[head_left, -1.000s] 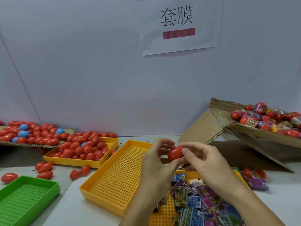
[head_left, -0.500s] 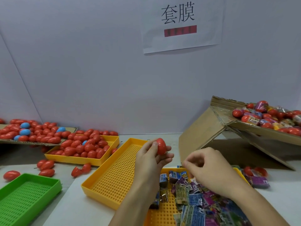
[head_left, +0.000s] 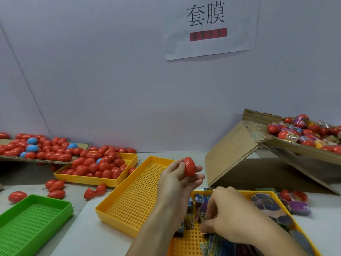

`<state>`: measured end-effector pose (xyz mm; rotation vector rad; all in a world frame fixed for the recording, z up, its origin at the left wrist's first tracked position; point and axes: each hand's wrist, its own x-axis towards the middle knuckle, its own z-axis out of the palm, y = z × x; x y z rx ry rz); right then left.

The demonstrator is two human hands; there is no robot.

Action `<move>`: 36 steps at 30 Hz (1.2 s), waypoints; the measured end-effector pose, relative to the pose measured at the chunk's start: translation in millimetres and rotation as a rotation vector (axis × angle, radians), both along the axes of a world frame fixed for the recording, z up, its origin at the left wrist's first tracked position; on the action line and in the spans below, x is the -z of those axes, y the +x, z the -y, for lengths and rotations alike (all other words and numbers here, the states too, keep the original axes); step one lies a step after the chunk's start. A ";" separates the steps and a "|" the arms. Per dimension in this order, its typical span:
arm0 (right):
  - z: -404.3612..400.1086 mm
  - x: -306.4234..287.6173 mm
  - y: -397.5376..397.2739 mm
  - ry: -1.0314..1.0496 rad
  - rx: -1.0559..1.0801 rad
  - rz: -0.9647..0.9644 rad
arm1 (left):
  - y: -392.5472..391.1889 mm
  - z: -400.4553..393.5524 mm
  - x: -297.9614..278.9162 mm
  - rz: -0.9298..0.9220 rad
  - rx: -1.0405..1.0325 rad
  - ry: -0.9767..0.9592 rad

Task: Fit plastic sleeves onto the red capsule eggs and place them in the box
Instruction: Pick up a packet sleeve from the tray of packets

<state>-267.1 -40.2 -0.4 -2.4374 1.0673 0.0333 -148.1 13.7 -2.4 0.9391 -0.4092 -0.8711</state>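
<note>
Head view: green tray (head_left: 33, 217) (empty) beside loose red eggs (head_left: 55, 189)

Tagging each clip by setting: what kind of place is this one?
Probably a hand-packing station in a small workshop: a paper sign on the partition, trays heaped with red eggs, and a cardboard box of sleeved ones.

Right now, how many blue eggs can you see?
5. Four blue eggs lie among red eggs on the cardboard sheet, far left; one sits in the yellow tray beside it. More may be buried.
</note>
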 end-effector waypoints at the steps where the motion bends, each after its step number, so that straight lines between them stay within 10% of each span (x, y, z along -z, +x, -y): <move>1: 2.4 -0.9 -3.2 0.036 -0.014 0.053 | 0.2 -0.9 -1.1 -0.044 0.022 -0.014; 20: 35.9 7.7 -16.9 0.351 0.255 0.835 | -2.4 2.5 -0.3 -0.003 0.141 -0.024; 27: 36.6 7.9 -16.2 0.341 0.253 0.856 | -3.4 4.2 15.0 1.065 -0.208 0.158; 36: 36.8 8.8 -15.6 0.378 0.291 0.921 | -3.3 5.7 13.9 0.925 -0.191 0.149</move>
